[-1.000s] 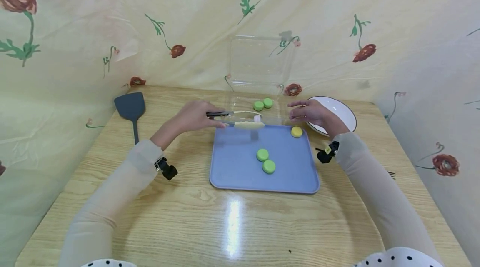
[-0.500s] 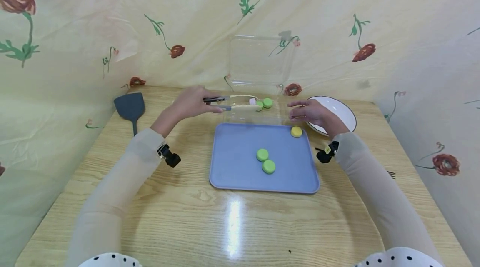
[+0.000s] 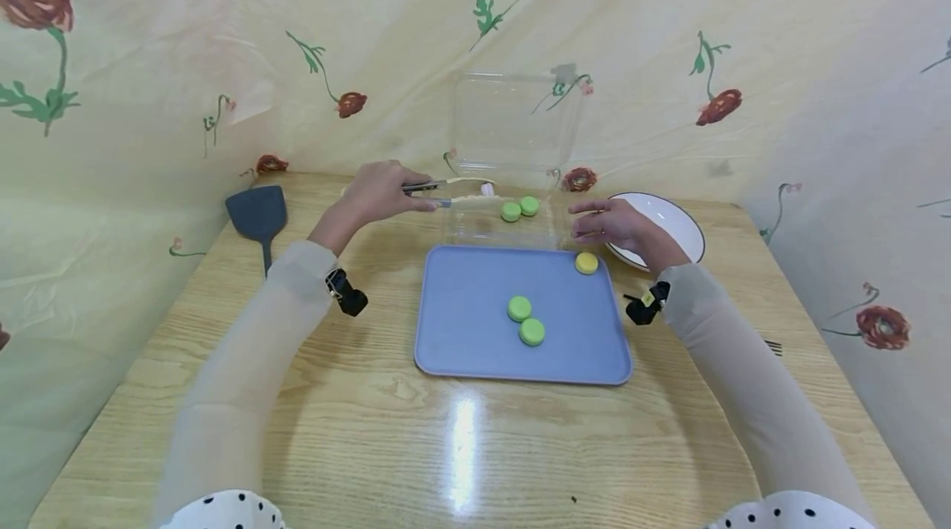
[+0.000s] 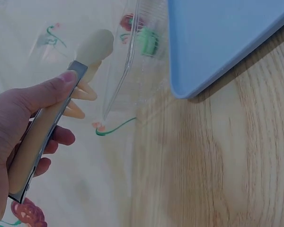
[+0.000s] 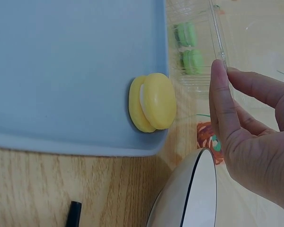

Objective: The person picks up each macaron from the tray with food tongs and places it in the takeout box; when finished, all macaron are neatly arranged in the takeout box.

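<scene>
My left hand (image 3: 379, 189) grips a pair of tongs (image 3: 432, 186) with pale tips, held level above the left part of a clear plastic box (image 3: 475, 230). Between the tips shows a small pale pink piece (image 3: 487, 189), its kind too small to tell. Two green macarons (image 3: 520, 208) lie inside the box, whose lid (image 3: 513, 120) stands raised against the cloth. At the box's right edge my right hand (image 3: 612, 224) pinches the rim between thumb and fingers. In the left wrist view, my thumb presses along the tongs' handle, and a pale tip hides the pink piece.
A blue tray (image 3: 461, 331) lies before the box, bearing two touching green macarons (image 3: 525, 320) and a yellow macaron (image 3: 586, 263) by its back right corner. A white bowl (image 3: 672, 219) stands behind my right hand. At left lies a dark spatula (image 3: 257, 211); at right, a fork (image 3: 774, 347).
My left hand has carried the tongs and the pale pink piece back and leftward, from the tray's back edge to above the box's left part. My right hand has stayed in place.
</scene>
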`<state>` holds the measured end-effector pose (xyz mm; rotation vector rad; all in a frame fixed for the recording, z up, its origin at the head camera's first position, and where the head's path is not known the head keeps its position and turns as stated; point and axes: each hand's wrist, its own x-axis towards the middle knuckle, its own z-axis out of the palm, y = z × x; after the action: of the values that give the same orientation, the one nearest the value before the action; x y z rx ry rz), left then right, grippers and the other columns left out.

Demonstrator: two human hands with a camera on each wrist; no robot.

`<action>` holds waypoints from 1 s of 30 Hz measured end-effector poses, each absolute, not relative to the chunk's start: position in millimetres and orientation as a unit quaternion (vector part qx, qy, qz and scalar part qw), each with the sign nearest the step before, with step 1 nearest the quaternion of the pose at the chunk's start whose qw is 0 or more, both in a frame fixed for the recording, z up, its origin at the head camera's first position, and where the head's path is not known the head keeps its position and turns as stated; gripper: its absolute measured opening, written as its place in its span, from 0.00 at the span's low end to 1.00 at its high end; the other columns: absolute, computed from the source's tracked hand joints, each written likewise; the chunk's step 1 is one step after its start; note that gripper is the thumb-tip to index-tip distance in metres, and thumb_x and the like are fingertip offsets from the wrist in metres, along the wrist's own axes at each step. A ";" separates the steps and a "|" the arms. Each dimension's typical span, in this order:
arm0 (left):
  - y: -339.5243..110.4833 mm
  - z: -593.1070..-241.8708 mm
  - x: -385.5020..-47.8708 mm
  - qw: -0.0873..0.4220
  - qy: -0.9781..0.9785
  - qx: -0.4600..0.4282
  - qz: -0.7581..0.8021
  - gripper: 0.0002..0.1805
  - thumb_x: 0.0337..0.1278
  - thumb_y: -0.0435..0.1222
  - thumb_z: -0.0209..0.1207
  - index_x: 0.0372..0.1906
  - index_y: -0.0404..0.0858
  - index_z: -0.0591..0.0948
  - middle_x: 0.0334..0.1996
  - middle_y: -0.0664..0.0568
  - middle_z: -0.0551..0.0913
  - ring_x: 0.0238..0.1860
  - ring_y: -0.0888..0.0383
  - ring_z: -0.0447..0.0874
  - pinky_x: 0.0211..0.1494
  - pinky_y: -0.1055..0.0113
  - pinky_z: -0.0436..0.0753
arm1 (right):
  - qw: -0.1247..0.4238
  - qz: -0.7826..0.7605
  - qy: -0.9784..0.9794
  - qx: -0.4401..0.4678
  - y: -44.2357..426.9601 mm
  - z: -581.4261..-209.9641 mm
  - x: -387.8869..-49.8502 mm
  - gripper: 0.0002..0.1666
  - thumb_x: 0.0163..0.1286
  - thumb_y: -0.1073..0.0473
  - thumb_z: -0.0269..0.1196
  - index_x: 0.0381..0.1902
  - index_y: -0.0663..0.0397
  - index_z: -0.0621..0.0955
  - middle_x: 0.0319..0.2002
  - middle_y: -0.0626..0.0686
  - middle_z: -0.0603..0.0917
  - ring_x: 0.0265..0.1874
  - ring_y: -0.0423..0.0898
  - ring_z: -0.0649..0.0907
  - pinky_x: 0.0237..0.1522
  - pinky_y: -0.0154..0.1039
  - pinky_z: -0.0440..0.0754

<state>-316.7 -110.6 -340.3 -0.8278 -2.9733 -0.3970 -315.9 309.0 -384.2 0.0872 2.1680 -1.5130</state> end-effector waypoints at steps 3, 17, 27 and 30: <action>-109.0 -340.9 -320.2 0.014 -0.956 -0.265 -0.127 0.33 0.59 0.60 0.66 0.65 0.48 0.82 0.17 0.57 0.69 0.24 0.58 0.65 0.29 0.64 0.61 | 0.245 -0.559 0.792 0.029 310.1 -384.7 -315.1 0.34 0.77 0.66 0.59 0.76 0.65 0.63 0.55 0.59 0.83 0.42 0.39 0.86 0.63 0.46 0.80; -90.3 -345.3 -338.0 0.035 -0.956 -0.273 -0.098 0.28 0.60 0.60 0.66 0.59 0.47 0.87 0.27 0.51 0.85 0.27 0.57 0.72 0.30 0.64 0.66 | 0.249 -0.579 0.776 0.030 308.3 -383.0 -313.6 0.37 0.75 0.68 0.60 0.77 0.67 0.61 0.45 0.51 0.87 0.40 0.39 0.86 0.55 0.39 0.84; -69.0 -352.6 -347.1 0.036 -0.961 -0.264 -0.078 0.29 0.61 0.60 0.64 0.61 0.49 0.85 0.42 0.47 0.91 0.36 0.52 0.83 0.38 0.54 0.80 | 0.243 -0.567 0.787 0.027 310.4 -387.1 -314.9 0.35 0.76 0.67 0.59 0.77 0.66 0.63 0.53 0.58 0.85 0.41 0.38 0.87 0.55 0.39 0.84; -64.7 -354.2 -348.2 0.035 -0.963 -0.258 -0.067 0.30 0.62 0.61 0.63 0.63 0.50 0.84 0.43 0.47 0.90 0.38 0.51 0.84 0.38 0.54 0.81 | 0.241 -0.564 0.790 0.028 311.2 -387.0 -315.2 0.34 0.76 0.66 0.59 0.76 0.65 0.63 0.55 0.60 0.84 0.41 0.39 0.87 0.55 0.39 0.84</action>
<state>-348.2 -64.7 -354.2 -0.7934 -2.9609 -0.2074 -315.2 311.2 -387.0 0.0759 2.1602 -1.5430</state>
